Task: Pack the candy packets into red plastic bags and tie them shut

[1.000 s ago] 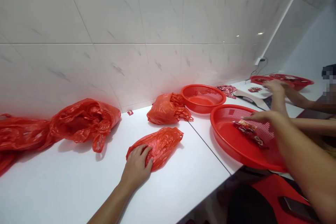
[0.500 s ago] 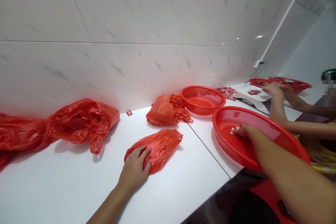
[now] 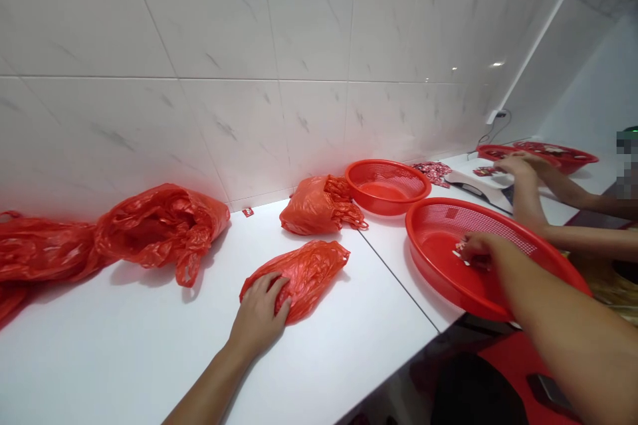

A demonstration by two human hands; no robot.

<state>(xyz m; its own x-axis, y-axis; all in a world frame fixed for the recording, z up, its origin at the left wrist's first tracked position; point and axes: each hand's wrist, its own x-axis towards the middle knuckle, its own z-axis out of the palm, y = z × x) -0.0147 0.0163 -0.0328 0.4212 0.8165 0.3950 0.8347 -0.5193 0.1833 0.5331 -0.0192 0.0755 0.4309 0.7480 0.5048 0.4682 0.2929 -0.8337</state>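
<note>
On the white table, my left hand [image 3: 260, 312] lies over the near end of a crumpled red plastic bag [image 3: 314, 279], fingers curled on it and thumb a little apart. My right hand [image 3: 481, 249] reaches down into a large red plastic basket [image 3: 433, 285] with mesh sides. Its fingers are closed on a small red-and-white packet [image 3: 459, 251], mostly hidden by the hand. Behind the first bag sits a fuller red plastic bag [image 3: 309, 207] with bunched handles, touching or close to a smaller red basket [image 3: 386, 202].
More red bags [image 3: 164, 226] lie at the left by the tiled wall. A tiny red packet [image 3: 248, 212] is near the wall. Beyond the baskets are a heap of red-and-white packets [image 3: 433, 172], a scale [image 3: 473, 189], and another person's arms [image 3: 531, 199]. A phone [image 3: 553, 395] lies below, right.
My right hand has gone lower into the large basket; the larger dark red packet seen under it a second ago no longer shows. My left hand stays on the bag.
</note>
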